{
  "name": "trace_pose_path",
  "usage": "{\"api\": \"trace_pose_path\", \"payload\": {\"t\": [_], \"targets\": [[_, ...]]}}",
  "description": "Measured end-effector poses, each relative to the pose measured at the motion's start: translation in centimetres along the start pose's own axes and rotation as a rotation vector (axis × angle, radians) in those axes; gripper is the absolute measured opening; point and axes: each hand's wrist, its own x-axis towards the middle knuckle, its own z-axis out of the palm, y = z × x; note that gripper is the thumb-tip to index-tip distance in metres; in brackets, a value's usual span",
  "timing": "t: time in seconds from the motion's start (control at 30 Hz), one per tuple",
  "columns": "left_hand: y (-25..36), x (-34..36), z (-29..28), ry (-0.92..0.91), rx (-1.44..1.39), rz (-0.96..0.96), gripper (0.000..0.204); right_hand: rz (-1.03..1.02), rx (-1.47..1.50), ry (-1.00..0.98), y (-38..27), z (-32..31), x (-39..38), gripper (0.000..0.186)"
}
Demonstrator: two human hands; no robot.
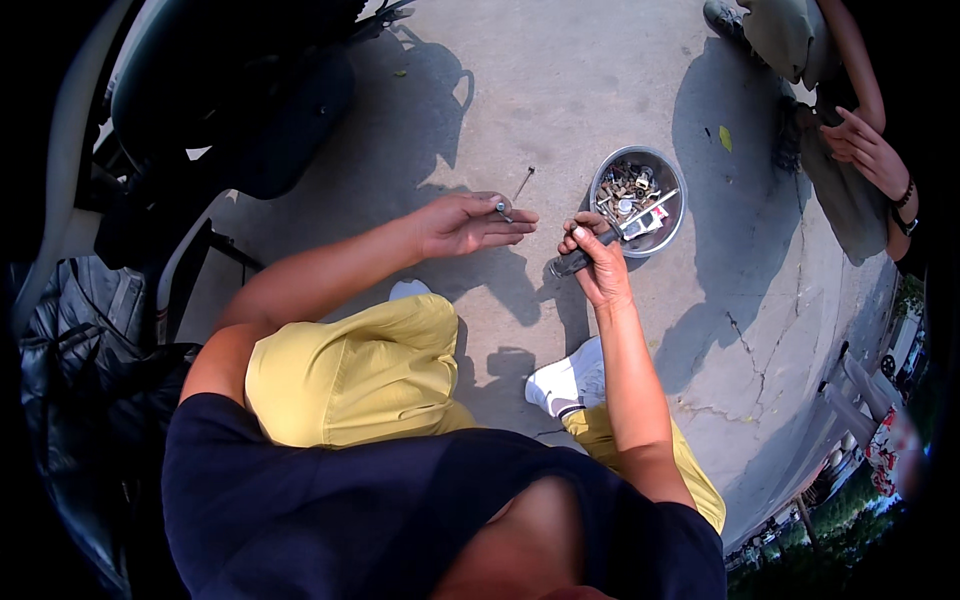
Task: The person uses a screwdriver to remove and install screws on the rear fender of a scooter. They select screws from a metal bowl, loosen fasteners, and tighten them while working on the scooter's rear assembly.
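Note:
My left hand [465, 225] is palm up with fingers fairly straight, holding a small silver bolt [503, 210] near the thumb and index finger. A thin metal rod with a dark tip [524, 184] lies on the concrete just beyond it. My right hand [595, 265] is closed on a dark, elongated tool [566, 264], whose exact kind I cannot make out, just below a steel bowl [671, 232]. The bowl holds several bolts, nuts and small metal parts [628, 188], with a small white-and-red packet [645, 222] among them.
A black vehicle body [210, 120] and a black padded cover [70, 400] are at the left. Another person's hand [870, 160] and legs are at the upper right. Cracked concrete [750, 370] lies underfoot, with parked things along the far right edge.

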Motion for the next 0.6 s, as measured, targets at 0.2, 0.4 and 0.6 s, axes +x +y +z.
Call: {"api": "trace_pose_path", "payload": {"t": [0.2,0.4,0.6], "targets": [[-0.6,1.2,-1.2,0.062,-0.011,0.012,0.018,-0.076,-0.584,0.129,2.8,4.0,-0.6,0.029],[-2.1,1.3,-0.8,0.129,0.090,0.090,0.016,-0.373,-0.929,0.228,5.3,6.0,0.8,0.019],[-2.5,1.4,0.9,0.110,0.017,0.063,0.021,-0.580,-1.106,0.180,3.8,6.2,-0.1,0.019]]}}
